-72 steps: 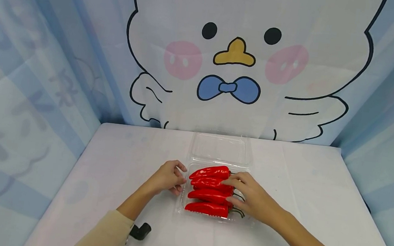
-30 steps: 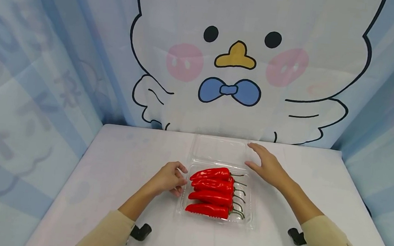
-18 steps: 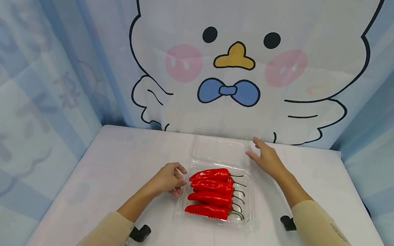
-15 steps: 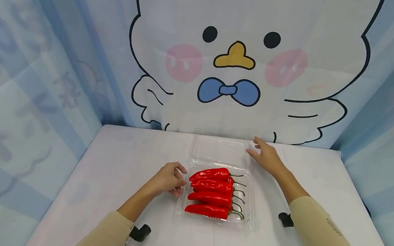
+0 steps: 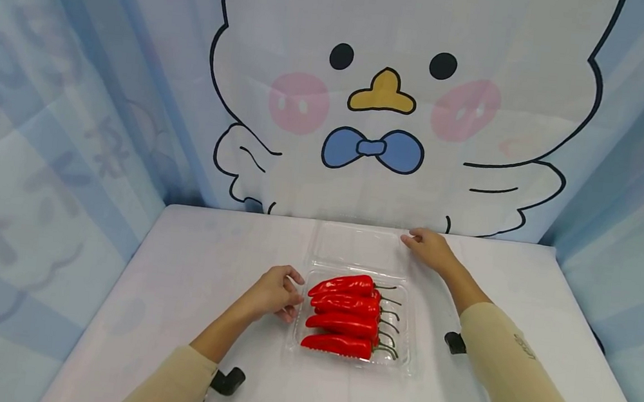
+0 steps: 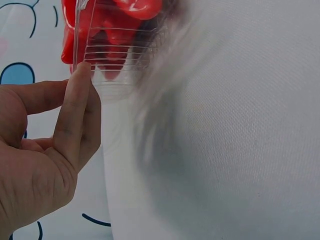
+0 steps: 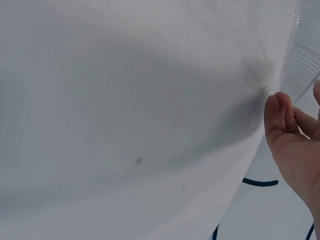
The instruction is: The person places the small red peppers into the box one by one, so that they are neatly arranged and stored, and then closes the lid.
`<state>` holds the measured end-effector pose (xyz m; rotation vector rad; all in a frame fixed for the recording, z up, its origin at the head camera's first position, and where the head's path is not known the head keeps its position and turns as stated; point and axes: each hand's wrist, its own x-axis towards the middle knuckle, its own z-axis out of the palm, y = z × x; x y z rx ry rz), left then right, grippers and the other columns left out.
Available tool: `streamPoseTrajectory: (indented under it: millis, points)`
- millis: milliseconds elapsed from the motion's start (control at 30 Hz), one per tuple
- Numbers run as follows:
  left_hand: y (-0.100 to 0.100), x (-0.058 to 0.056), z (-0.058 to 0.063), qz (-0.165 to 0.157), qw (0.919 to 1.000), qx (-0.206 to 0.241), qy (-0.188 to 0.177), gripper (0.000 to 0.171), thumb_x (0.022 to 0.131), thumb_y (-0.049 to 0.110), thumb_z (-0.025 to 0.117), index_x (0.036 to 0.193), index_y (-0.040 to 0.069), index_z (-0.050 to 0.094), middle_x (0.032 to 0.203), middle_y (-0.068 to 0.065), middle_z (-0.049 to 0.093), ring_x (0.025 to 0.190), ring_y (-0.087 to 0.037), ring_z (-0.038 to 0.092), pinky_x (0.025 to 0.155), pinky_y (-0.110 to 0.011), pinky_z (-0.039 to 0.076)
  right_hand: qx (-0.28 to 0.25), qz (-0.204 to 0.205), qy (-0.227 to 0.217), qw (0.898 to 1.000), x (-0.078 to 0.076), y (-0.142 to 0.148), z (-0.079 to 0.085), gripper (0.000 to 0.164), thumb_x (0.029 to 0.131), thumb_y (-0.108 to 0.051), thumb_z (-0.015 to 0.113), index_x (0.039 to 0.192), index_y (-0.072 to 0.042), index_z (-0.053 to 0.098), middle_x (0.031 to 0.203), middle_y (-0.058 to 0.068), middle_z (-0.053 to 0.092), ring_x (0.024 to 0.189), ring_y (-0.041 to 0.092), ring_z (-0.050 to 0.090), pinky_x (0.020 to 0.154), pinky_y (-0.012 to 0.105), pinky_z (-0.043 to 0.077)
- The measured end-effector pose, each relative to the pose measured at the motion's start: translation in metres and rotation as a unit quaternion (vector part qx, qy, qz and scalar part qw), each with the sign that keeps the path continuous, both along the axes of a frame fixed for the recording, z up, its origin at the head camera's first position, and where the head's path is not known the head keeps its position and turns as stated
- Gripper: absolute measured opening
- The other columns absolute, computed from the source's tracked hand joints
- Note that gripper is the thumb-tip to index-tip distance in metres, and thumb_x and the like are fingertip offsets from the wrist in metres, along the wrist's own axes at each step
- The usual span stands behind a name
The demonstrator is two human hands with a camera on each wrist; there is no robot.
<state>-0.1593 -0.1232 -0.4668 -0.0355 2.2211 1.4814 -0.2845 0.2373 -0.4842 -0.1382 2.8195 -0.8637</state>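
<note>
A clear plastic clamshell container (image 5: pixel 409 345) sits on the table, with several glossy red chili peppers (image 5: pixel 345 323) laid side by side in its base, green stems pointing right. Behind the base, the hinged clear lid (image 5: pixel 355 246) is folded back flat. My left hand (image 5: pixel 276 292) pinches the base's left rim; in the left wrist view the thumb and finger (image 6: pixel 75 107) meet at that rim. My right hand (image 5: pixel 429 247) has its fingertips right at the lid's right edge, fingers fairly straight in the right wrist view, and the lid's corner partly shows there.
The white-covered table (image 5: pixel 208 235) ends at a cartoon-printed backdrop (image 5: pixel 370 186) just behind the lid. Blue patterned curtains (image 5: pixel 40 167) close off both sides. Black wrist-worn devices (image 5: pixel 227 381) stick out from the beige sleeves.
My right hand has left the peppers and moved back to the lid's right side; its fingers have since drawn in to the lid's edge. My left hand stays at the left rim.
</note>
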Motion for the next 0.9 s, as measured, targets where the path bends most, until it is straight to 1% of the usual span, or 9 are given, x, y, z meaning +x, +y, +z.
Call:
streamPoseTrajectory:
  millis: [100, 167, 233, 333, 500, 733, 900]
  points:
    - [0.0, 0.0, -0.001, -0.001, 1.0, 0.0, 0.001, 0.03, 0.093, -0.002, 0.071, 0.12, -0.001, 0.057, 0.086, -0.014, 0.064, 0.056, -0.019, 0.065, 0.054, -0.032, 0.063, -0.006, -0.001, -0.016, 1.0, -0.002, -0.001, 0.0, 0.053, 0.108, -0.031, 0.051, 0.142, 0.01, 0.052, 0.122, 0.027, 0.067, 0.111, 0.037, 0.063, 0.104, 0.054, 0.053]
    - [0.0, -0.001, -0.001, 0.0, 1.0, 0.0, 0.001, 0.03, 0.093, -0.002, 0.071, 0.12, -0.001, 0.058, 0.086, -0.014, 0.063, 0.056, -0.019, 0.065, 0.054, -0.032, 0.063, -0.015, -0.001, -0.02, 1.0, -0.002, -0.002, 0.001, 0.049, 0.108, -0.027, 0.052, 0.14, 0.01, 0.054, 0.109, 0.022, 0.07, 0.1, 0.032, 0.063, 0.096, 0.049, 0.054]
    - [0.0, -0.001, -0.002, 0.002, 1.0, 0.0, 0.001, 0.03, 0.093, -0.002, 0.071, 0.12, -0.001, 0.058, 0.086, -0.014, 0.063, 0.055, -0.019, 0.065, 0.054, -0.032, 0.063, -0.023, -0.004, -0.023, 0.999, -0.003, -0.002, 0.002, 0.047, 0.108, -0.024, 0.052, 0.139, 0.01, 0.054, 0.098, 0.017, 0.07, 0.093, 0.028, 0.063, 0.09, 0.045, 0.053]
    - [0.0, -0.001, -0.002, 0.001, 1.0, -0.001, 0.0, 0.031, 0.093, -0.002, 0.071, 0.12, -0.001, 0.058, 0.086, -0.014, 0.063, 0.056, -0.019, 0.065, 0.054, -0.032, 0.063, -0.029, -0.008, -0.029, 0.999, -0.003, -0.003, 0.003, 0.046, 0.108, -0.023, 0.053, 0.139, 0.01, 0.054, 0.092, 0.013, 0.069, 0.088, 0.024, 0.062, 0.086, 0.04, 0.051]
    - [0.0, -0.001, -0.001, 0.001, 1.0, -0.005, -0.001, 0.031, 0.092, -0.001, 0.071, 0.12, 0.0, 0.058, 0.086, -0.014, 0.064, 0.056, -0.019, 0.065, 0.054, -0.031, 0.062, -0.032, -0.009, -0.022, 0.999, -0.003, -0.004, 0.004, 0.045, 0.107, -0.021, 0.054, 0.14, 0.01, 0.053, 0.092, 0.013, 0.069, 0.087, 0.023, 0.063, 0.084, 0.038, 0.053]
    - [0.001, -0.001, 0.0, -0.001, 0.9999, -0.011, 0.006, 0.031, 0.092, -0.001, 0.072, 0.12, 0.0, 0.058, 0.085, -0.014, 0.063, 0.054, -0.018, 0.065, 0.052, -0.03, 0.062, -0.049, -0.019, -0.003, 0.999, -0.002, -0.005, 0.005, 0.044, 0.107, -0.019, 0.056, 0.141, 0.009, 0.052, 0.097, 0.013, 0.069, 0.085, 0.019, 0.065, 0.076, 0.029, 0.053]
    - [0.002, 0.001, 0.0, -0.002, 0.9999, -0.011, 0.013, 0.03, 0.092, -0.002, 0.072, 0.118, -0.001, 0.058, 0.083, -0.014, 0.062, 0.052, -0.017, 0.064, 0.051, -0.03, 0.061, -0.054, -0.02, 0.02, 0.998, 0.001, -0.005, 0.011, 0.044, 0.106, -0.017, 0.057, 0.141, 0.009, 0.051, 0.098, 0.015, 0.069, 0.084, 0.02, 0.067, 0.075, 0.03, 0.055]
